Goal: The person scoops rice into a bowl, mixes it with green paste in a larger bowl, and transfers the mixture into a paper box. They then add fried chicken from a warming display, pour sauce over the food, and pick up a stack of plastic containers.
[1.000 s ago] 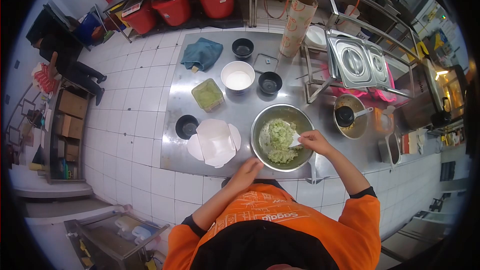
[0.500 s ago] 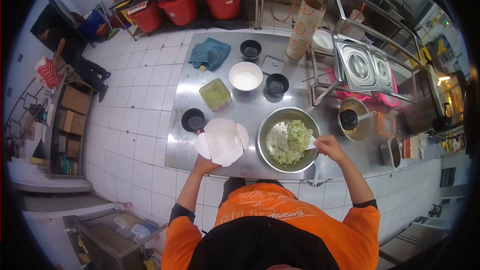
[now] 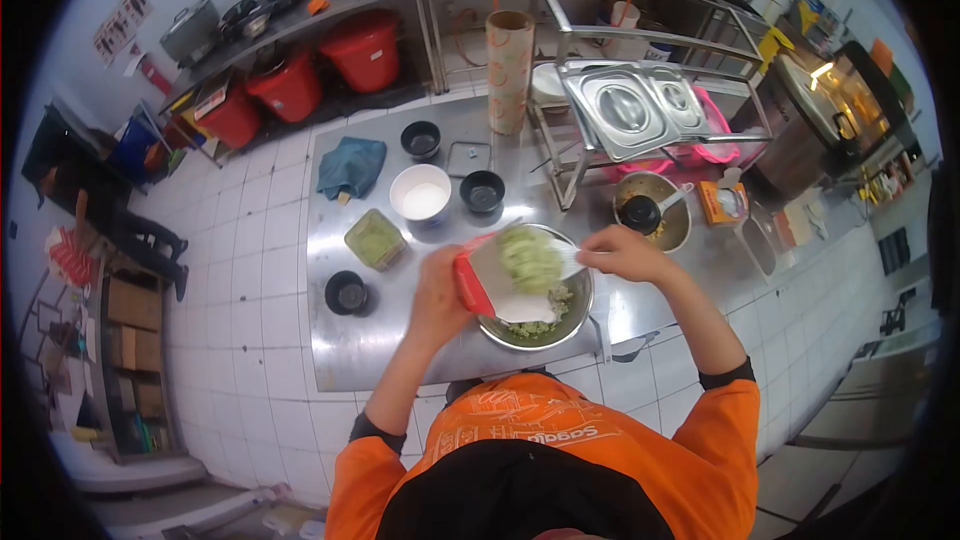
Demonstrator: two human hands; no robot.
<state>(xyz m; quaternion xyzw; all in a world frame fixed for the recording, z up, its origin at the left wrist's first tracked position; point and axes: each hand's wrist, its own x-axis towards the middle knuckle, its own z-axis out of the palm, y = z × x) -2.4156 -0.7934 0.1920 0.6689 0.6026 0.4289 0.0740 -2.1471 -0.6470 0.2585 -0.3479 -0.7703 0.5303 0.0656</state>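
Note:
My left hand [image 3: 437,292] grips a takeout box [image 3: 474,283], red outside and white inside, tilted on its side over the steel mixing bowl [image 3: 584,312]. In my right hand [image 3: 622,252] is a white rice paddle [image 3: 568,259], its handle pinched in my closed fingers. A heap of green rice mixture [image 3: 530,258], smeared by motion, rides on the paddle at the box's opening. More of the mixture lies in the bowl below, partly hidden by the box.
Left of the bowl are a square tub of green paste [image 3: 376,240], a white bowl [image 3: 421,195], black bowls [image 3: 347,293] and a blue cloth [image 3: 350,167]. A rack with steel lids [image 3: 622,110] and a pan [image 3: 676,225] stand right. A person [image 3: 130,230] is at far left.
My left hand has brought the box right and tilted it over the mixing bowl. My right hand has lifted the paddle with green rice from the bowl to the box. The view has shifted.

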